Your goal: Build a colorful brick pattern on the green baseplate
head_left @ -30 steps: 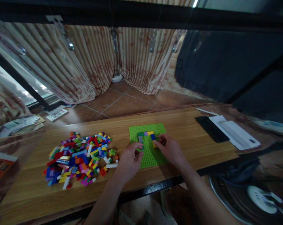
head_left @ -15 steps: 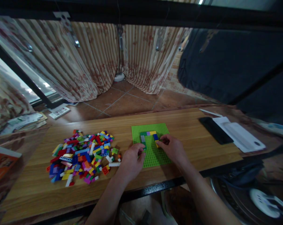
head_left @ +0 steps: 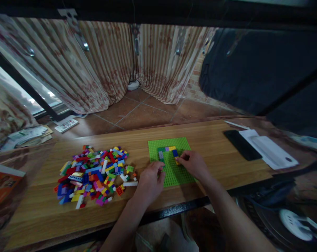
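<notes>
A light-green baseplate [head_left: 171, 176] lies on the wooden table. Joined bricks form three sides of a rectangle on it: a grey brick [head_left: 160, 154] is on the left side, a yellow brick [head_left: 172, 148] at the back and a blue brick [head_left: 175, 153] on the right. My right hand [head_left: 194, 163] pinches a small yellow brick [head_left: 177, 161] at the near end of the right side. At the near end of the left side, my left hand [head_left: 151, 178] has its fingers curled together; what they hold is hidden.
A wide heap of loose coloured bricks [head_left: 95, 175] spreads over the left of the table [head_left: 211, 140]. At its right end lie a black flat object [head_left: 241, 145] and a white tray-like piece [head_left: 271, 150]. An orange box [head_left: 3, 185] stands at the far left.
The view has shifted slightly. Both hands stay at the same ends of the brick rows, with only small finger movements.
</notes>
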`<state>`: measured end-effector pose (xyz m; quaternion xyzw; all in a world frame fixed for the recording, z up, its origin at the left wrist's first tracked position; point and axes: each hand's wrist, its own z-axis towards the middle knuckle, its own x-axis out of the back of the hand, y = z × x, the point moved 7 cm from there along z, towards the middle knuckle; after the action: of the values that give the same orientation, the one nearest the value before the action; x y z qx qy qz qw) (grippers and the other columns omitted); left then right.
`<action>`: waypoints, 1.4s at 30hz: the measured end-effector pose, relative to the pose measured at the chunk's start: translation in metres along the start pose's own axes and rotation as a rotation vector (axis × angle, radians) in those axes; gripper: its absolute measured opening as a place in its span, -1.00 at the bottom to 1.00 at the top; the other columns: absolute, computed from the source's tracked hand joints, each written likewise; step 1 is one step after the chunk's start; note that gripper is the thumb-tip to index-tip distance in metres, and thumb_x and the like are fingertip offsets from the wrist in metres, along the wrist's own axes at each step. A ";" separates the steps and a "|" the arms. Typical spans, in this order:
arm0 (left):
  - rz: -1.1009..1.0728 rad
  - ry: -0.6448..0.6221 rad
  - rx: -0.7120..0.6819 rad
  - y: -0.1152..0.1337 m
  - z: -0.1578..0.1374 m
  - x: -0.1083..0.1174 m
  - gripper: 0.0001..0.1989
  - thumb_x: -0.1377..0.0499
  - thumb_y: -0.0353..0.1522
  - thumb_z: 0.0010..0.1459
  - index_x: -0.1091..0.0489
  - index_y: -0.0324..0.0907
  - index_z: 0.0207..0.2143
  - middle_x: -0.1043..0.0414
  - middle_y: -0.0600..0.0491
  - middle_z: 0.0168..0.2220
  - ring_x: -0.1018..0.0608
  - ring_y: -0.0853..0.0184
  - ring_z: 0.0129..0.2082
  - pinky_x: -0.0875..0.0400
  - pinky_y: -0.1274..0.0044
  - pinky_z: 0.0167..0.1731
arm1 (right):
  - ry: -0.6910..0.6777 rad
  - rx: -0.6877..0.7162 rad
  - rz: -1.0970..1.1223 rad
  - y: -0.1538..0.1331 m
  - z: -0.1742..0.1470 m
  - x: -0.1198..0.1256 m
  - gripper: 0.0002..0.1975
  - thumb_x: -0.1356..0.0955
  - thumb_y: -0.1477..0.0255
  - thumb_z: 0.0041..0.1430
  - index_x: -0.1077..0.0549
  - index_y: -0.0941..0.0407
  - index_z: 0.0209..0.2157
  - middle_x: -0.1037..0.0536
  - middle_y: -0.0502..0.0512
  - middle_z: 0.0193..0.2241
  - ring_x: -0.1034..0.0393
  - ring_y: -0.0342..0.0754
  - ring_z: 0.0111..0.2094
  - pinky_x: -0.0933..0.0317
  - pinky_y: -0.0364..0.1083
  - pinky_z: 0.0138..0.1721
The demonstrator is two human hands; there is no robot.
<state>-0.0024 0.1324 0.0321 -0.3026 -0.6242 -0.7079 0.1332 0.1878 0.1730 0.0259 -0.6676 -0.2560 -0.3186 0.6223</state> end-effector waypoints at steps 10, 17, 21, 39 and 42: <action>0.063 0.009 -0.009 0.006 -0.001 -0.001 -0.70 -0.09 -0.53 0.12 -0.40 -0.17 -0.09 -0.46 0.01 -0.26 -0.53 0.30 -0.28 -0.41 0.46 -0.25 | 0.023 0.020 0.054 0.001 -0.002 0.000 -0.77 -0.40 0.28 0.03 -0.44 0.10 -0.59 -0.54 0.02 -0.56 -0.39 -0.09 -0.50 -0.13 -0.13 -0.43; 0.061 -0.004 -0.001 0.006 0.001 0.001 -0.76 -0.10 -0.52 0.14 -0.41 -0.16 -0.14 -0.48 0.01 -0.27 -0.54 0.31 -0.29 -0.39 0.48 -0.26 | 0.028 0.021 -0.001 0.000 -0.003 0.008 -0.65 -0.24 0.27 0.21 -0.47 0.10 -0.57 -0.51 0.05 -0.58 -0.36 -0.08 -0.50 -0.06 -0.11 -0.44; 0.069 -0.024 0.015 0.008 0.001 0.001 -0.76 -0.09 -0.52 0.15 -0.41 -0.19 -0.13 -0.48 -0.01 -0.26 -0.54 0.28 -0.27 -0.41 0.45 -0.23 | 0.049 -0.009 0.008 0.000 -0.003 0.009 -0.69 -0.26 0.31 0.19 -0.52 0.11 -0.51 -0.56 0.08 -0.52 -0.41 -0.05 -0.44 -0.10 -0.11 -0.41; 0.456 -0.030 -0.192 0.046 -0.013 -0.052 -0.46 -0.11 -0.38 0.20 -0.20 -0.23 0.24 -0.29 -0.06 0.24 -0.29 0.07 0.19 -0.23 0.17 0.18 | 0.063 -0.052 -0.096 0.001 0.002 0.005 -0.77 -0.31 0.38 0.13 -0.60 0.13 -0.43 -0.63 0.10 -0.43 -0.48 -0.05 -0.38 -0.20 -0.12 -0.34; 0.480 -0.037 -0.184 0.046 -0.012 -0.054 -0.45 -0.10 -0.36 0.22 -0.18 -0.24 0.26 -0.27 -0.07 0.26 -0.28 0.07 0.21 -0.21 0.16 0.18 | 0.070 -0.049 -0.103 0.000 0.002 0.004 -0.76 -0.31 0.39 0.13 -0.61 0.14 -0.43 -0.63 0.12 -0.43 -0.48 -0.05 -0.39 -0.20 -0.12 -0.35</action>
<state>0.0628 0.1015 0.0369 -0.4658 -0.4697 -0.7042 0.2581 0.1910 0.1749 0.0287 -0.6572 -0.2601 -0.3794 0.5971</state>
